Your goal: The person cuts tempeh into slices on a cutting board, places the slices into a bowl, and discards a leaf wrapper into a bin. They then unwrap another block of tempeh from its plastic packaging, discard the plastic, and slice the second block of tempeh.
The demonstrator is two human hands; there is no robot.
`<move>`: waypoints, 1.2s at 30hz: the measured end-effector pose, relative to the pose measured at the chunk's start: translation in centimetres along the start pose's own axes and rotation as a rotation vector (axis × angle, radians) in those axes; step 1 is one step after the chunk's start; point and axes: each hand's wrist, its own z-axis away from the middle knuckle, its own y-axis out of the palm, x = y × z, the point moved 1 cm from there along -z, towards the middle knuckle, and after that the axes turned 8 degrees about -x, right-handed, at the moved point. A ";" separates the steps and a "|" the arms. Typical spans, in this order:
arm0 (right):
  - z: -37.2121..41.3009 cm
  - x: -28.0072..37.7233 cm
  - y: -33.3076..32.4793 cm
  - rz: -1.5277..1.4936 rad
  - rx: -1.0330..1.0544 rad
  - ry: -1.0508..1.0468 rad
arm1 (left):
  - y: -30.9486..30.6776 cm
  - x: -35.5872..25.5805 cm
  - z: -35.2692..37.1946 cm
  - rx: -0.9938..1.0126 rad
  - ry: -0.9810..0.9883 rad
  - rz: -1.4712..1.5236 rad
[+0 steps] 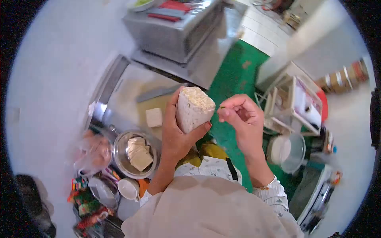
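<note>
My left hand [176, 137] is wrapped round a thick pale block [194, 111] with a rough, grainy cut face turned up. Just right of the block, my right hand [246, 119] pinches a tiny dark green bit [223, 107] between thumb and forefinger, apart from the block. Left of my left hand, a white square piece [154, 118] lies on a pale cutting board [135, 85]. A knife [158, 93] rests on the board, its handle end partly hidden behind my left hand. Below the board, a steel bowl [115, 152] holds several pale slices [139, 156].
A white cup [128, 189], a grey dish [104, 192] and colourful packets [89, 208] are at the lower left. A metal box-like unit [166, 37] stands beyond the board. On the right are a white rack [293, 101] and a clear tub [294, 152] over green flooring [238, 75].
</note>
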 end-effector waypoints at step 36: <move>55.4 16.6 -54.2 1.670 -0.605 -0.260 | 51.5 -10.5 53.2 1.352 1.011 -0.133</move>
